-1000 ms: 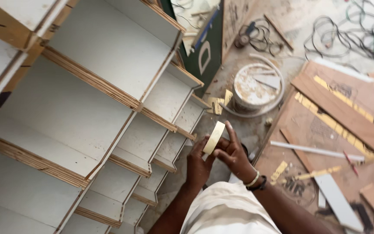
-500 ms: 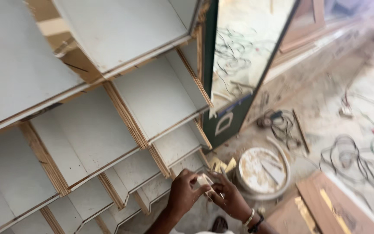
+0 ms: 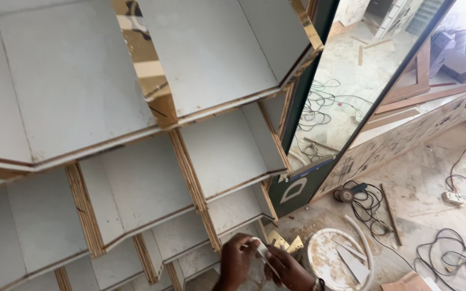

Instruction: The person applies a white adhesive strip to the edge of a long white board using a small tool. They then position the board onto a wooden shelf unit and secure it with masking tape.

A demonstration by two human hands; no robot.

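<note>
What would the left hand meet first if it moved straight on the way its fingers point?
Probably the white strip that the left hand already touches, then the right hand beyond it; depth is unclear.

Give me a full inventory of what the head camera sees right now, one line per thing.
Grey plywood-edged shelving unit: one, many compartments, fills left.
Tall mirror panel in dark green frame: one, leaning right of shelves.
Round white bucket: one, floor, bottom centre.
Black cables: several, tangled on floor, right.
Small gold pieces: a few, floor beside bucket.
Roll of pale tape: one, held between both hands.
Left hand: bottom centre, on roll.
Right hand: on roll, wristband.
</note>
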